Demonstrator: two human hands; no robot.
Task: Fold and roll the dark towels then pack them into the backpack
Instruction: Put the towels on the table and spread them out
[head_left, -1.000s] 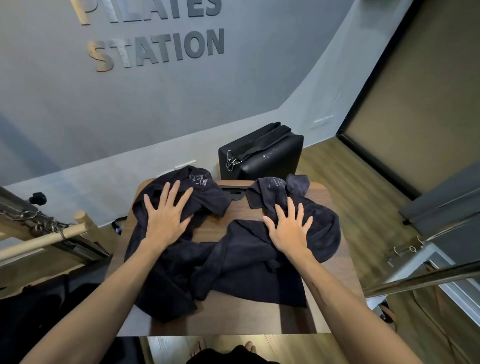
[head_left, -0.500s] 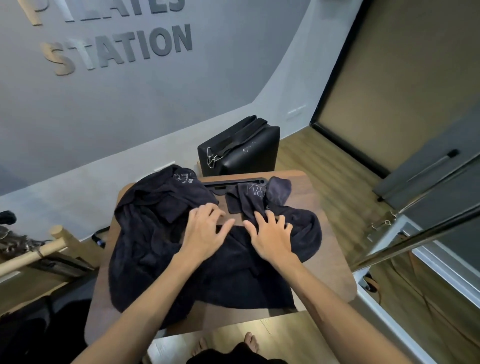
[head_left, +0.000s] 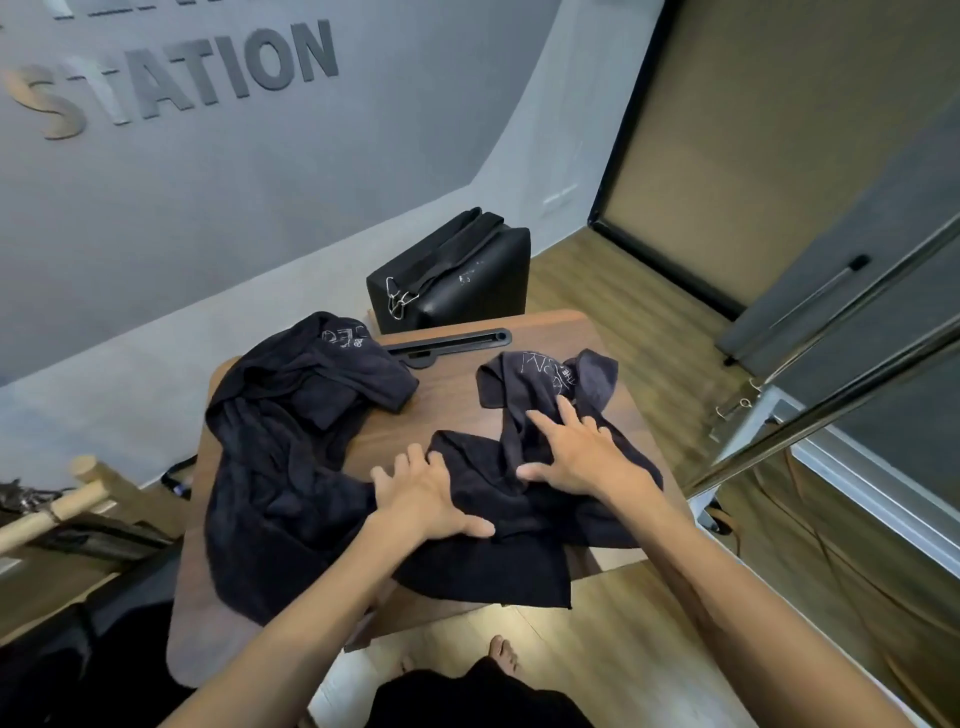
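Head view: left hand and right hand press flat, fingers spread, grip holding nothing, on crumpled dark terry towels heaped across the brown wooden table; black boxy backpack stands behind it.

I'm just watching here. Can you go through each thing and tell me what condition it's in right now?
left towel: crumpled, unfolded, lying on the table.
right towel: crumpled, unfolded, partly hanging over the near edge.
left hand: fingers spread, pressing flat on the right towel.
right hand: fingers spread, resting flat on the right towel.
black bag: closed as far as shown, standing behind the table.
table: bare wood showing between the towels.
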